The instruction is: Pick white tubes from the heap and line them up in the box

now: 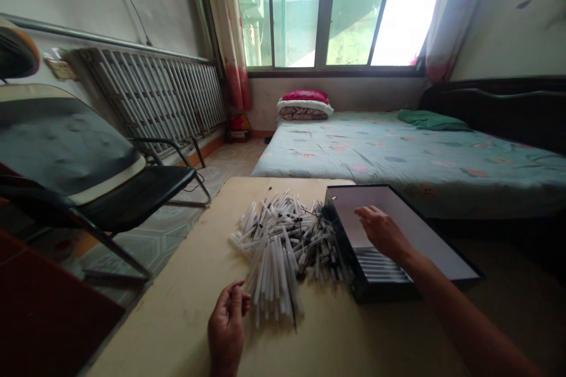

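Observation:
A heap of white translucent tubes, which look like pen barrels, lies on the table. At its right side, slim pens with dark parts are piled against a black-edged box. My left hand is just left of the front tubes, its fingers curled and thumb pressed to them; whatever it may hold is hidden. Over the open box reaches my right hand, fingers drawn together and pointing left. I cannot make out anything in its fingertips. Below it, a row of pens lies side by side inside the box.
The pale yellow table ends at a bed with a flowered sheet. On the left stands a black folding chair, with a metal rail frame behind it. A small black piece lies beyond the heap.

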A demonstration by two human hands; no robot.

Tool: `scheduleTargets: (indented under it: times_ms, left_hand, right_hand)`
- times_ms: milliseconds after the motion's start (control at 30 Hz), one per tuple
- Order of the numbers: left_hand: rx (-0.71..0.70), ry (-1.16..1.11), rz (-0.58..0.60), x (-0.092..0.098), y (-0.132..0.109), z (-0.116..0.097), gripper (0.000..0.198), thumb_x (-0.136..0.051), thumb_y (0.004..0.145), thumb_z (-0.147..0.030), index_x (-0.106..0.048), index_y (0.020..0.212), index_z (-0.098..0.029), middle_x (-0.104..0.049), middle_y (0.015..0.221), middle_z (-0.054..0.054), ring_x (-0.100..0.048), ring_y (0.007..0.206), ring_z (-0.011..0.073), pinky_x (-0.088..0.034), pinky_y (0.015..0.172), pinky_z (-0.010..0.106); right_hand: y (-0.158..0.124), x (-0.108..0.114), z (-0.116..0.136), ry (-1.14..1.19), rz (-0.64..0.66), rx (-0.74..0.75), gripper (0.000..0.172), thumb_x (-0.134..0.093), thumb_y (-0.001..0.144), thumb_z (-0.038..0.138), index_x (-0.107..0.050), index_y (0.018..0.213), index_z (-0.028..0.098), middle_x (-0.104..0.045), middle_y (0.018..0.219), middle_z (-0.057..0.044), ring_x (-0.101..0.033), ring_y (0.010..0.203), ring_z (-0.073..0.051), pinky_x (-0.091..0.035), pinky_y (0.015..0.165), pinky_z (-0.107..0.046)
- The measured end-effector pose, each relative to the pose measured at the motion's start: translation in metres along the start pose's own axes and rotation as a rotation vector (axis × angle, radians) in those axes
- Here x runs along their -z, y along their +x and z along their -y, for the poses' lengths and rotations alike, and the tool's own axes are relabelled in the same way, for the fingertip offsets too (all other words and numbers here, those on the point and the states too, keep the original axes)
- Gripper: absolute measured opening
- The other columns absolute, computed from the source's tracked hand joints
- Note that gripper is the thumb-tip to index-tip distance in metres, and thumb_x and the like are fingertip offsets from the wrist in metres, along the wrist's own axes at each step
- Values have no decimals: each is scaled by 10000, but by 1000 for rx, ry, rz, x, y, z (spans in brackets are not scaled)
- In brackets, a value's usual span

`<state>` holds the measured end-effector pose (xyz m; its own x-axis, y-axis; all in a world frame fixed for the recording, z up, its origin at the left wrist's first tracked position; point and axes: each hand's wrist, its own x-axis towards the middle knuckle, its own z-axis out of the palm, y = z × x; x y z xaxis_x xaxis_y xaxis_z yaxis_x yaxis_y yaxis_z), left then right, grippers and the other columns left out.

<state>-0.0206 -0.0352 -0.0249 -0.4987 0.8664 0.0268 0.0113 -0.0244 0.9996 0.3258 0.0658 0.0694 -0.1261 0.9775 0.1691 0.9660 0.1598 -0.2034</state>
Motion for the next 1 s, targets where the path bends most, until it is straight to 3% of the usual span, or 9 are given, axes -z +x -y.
scheduleTargets:
  times_ms: [67, 167, 300, 400, 533, 800, 1000]
  left_hand:
    - [8, 3, -4, 0, -1, -1, 463, -641, 649, -565, -651, 880, -164, -637, 604, 10, -581, 547, 167, -491, 546, 271]
    - [9, 13, 0, 1, -1, -1, 469, -642, 646, -569, -655, 879, -162, -639, 605, 12, -584, 550, 170, -492, 545, 275]
    - [-6, 28, 13, 1, -1, 1, 452, -635, 659, -562, -656, 871, -163, -636, 598, 9, -583, 547, 167, -492, 546, 274]
    - [-10, 24, 22, 1, 0, 1, 441, -631, 667, -557, -655, 866, -164, -633, 595, 7, -579, 542, 164, -491, 543, 271]
    - [-2, 10, 15, 1, 0, 0, 452, -642, 642, -573, -664, 843, -169, -629, 582, 3, -575, 531, 164, -485, 528, 269]
    - [12, 27, 16, 0, 0, -1, 454, -641, 643, -575, -666, 844, -169, -627, 585, 4, -567, 530, 161, -479, 532, 263]
    - [3, 33, 14, 0, 0, 0, 440, -627, 667, -564, -658, 856, -169, -631, 587, 3, -576, 541, 164, -485, 537, 267]
  right_hand:
    - [-4, 13, 17, 35, -69, 33, 328, -299, 944, 174, -560, 1143, 163, -594, 1130, -102, -550, 1012, -177, -368, 858, -241]
    - [-5, 17, 27, -4, 19, 26, 299, -313, 941, 176, -585, 1065, 188, -620, 1080, -80, -570, 973, -169, -379, 805, -234]
    - [7, 0, 8, -118, 232, -58, 216, -449, 866, 85, -626, 967, 155, -638, 1013, -113, -594, 941, -210, -409, 747, -279]
    - [16, -18, -9, -169, 396, -46, 116, -547, 870, 168, -622, 954, 144, -629, 1015, -79, -599, 931, -192, -463, 778, -326]
    - [19, -37, -21, -204, 534, -3, 249, -553, 889, 307, -570, 1086, 155, -600, 1079, -48, -605, 915, -172, -507, 784, -374]
    - [20, -47, -29, -228, 489, -10, 248, -547, 893, 301, -567, 1098, 162, -593, 1100, -55, -598, 944, -182, -500, 801, -380]
    - [18, -43, -24, -137, 383, -30, 124, -554, 883, 224, -613, 956, 144, -638, 942, -40, -619, 844, -157, -491, 736, -312]
